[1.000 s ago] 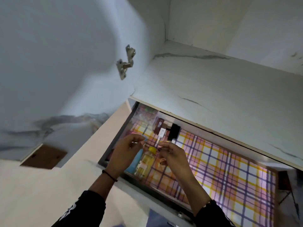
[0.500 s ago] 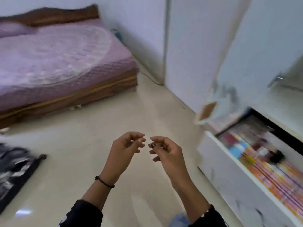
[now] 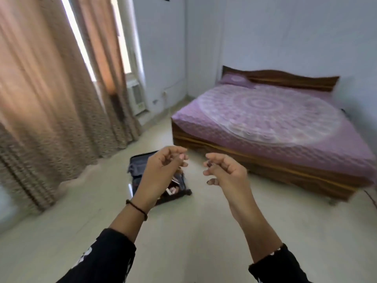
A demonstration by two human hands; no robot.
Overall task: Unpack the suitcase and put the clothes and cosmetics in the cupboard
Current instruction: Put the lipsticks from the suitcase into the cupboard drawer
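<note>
Both grips empty, fingers loosely curled: left hand (image 3: 163,170), right hand (image 3: 226,176); one open suitcase (image 3: 142,168) on floor.

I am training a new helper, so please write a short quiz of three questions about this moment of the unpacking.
1. True or false: the left hand holds a garment.
2. Where does the open suitcase lie? A) on the bed B) on the floor, between the curtains and the bed C) inside a cupboard
3. Fill in: the cover of the bed is ____ in colour.

Key:
1. False; both the left hand and the right hand are empty, fingers loosely curled.
2. B
3. purple
</note>
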